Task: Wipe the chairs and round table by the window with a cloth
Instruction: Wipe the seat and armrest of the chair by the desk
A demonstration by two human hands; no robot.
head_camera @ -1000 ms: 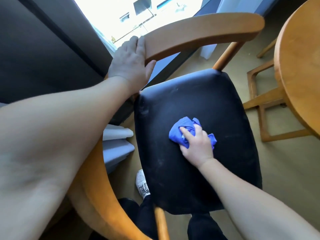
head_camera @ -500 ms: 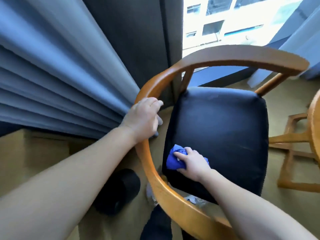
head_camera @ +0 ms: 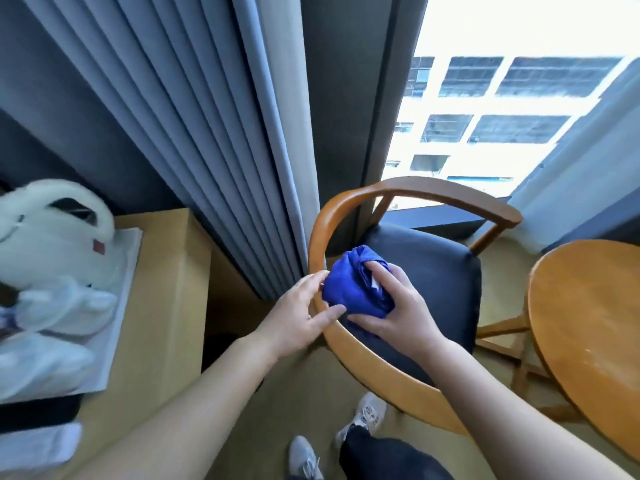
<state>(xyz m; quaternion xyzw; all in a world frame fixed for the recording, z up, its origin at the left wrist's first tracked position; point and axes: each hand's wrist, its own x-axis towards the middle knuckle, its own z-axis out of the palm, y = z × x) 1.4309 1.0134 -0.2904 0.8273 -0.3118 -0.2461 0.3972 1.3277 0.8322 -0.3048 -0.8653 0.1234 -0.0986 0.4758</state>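
A wooden armchair with a curved back rail [head_camera: 360, 355] and a black padded seat [head_camera: 440, 271] stands by the window. Above its left rail I hold a bunched blue cloth [head_camera: 349, 289]. My right hand [head_camera: 398, 306] grips the cloth from the right, thumb on top. My left hand [head_camera: 298, 317] is at the cloth's left edge, fingers spread and touching it, over the rail. The round wooden table [head_camera: 588, 327] sits to the right of the chair.
Grey pleated curtains [head_camera: 207, 133] hang left of the chair. A low wooden cabinet [head_camera: 169, 306] at the left carries a white bag and white bundles. A second chair's wooden frame [head_camera: 505, 334] shows under the table. My feet stand on the carpet below.
The cloth has come up off the black seat and is now held above the rail. My left hand has left the rail and moved to the cloth. The view has pulled back and up.
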